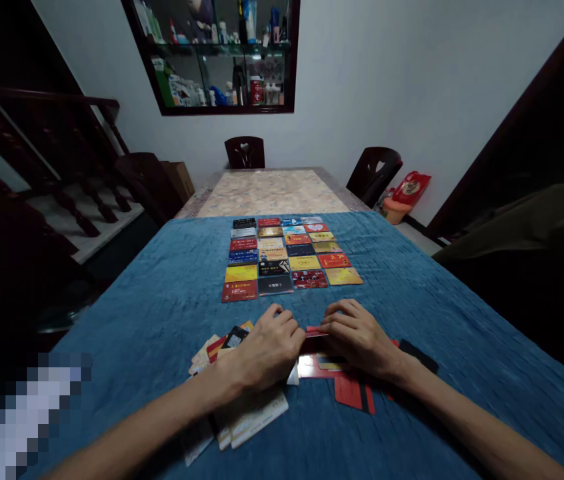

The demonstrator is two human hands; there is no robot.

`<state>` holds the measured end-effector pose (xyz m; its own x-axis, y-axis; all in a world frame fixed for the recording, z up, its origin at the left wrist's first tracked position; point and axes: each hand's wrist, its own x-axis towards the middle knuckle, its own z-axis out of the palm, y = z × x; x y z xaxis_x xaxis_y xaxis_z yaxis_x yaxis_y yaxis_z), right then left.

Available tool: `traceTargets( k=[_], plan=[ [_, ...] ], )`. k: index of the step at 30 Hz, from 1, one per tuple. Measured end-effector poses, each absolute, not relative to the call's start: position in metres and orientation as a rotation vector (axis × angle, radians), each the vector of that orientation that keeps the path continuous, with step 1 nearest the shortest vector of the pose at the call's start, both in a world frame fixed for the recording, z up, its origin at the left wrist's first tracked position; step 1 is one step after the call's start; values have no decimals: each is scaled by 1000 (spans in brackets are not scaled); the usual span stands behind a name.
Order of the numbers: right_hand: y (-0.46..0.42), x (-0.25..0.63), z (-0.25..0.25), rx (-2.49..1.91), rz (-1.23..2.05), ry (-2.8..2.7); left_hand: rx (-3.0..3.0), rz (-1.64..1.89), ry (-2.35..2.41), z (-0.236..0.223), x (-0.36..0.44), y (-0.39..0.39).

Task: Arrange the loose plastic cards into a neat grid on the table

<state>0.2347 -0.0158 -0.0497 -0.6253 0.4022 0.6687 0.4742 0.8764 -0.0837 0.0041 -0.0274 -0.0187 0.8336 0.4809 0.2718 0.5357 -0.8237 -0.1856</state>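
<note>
A red card [316, 331] is held edge-on between my two hands, above a loose pile. My left hand [275, 343] is closed, its curled fingers at the card's left end. At the other end, the bent fingers of my right hand [357, 333] pinch the same card. Under and around my left hand lie scattered cards, among them a white card [262, 419] and a black card [236, 337]. Below my right hand is a red card with a dark stripe [355, 392], and a dark card [418, 355] pokes out to its right. My palms hide part of the pile.
Beyond my hands, several cards lie in four columns, including a dark grey card [276, 285] in the front row. They rest on a blue cloth [162, 300] over the table. Chairs [245, 152] stand around its far part; a red bag [412, 188] sits at right.
</note>
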Motion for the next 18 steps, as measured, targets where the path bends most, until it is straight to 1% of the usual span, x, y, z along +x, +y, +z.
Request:
traceTargets(
  k=[6, 13, 18],
  plan=[
    [-15, 236, -52, -708, -27, -2241, -2948, -369, -1009, -14, -1, -19],
    [-11, 240, -54, -917, 146, -2154, -3104, -650, -1346, -16, -7, -8],
    [-9, 240, -56, -932, 180, -2139, -3123, -770, -1421, -21, -10, -3]
  ],
)
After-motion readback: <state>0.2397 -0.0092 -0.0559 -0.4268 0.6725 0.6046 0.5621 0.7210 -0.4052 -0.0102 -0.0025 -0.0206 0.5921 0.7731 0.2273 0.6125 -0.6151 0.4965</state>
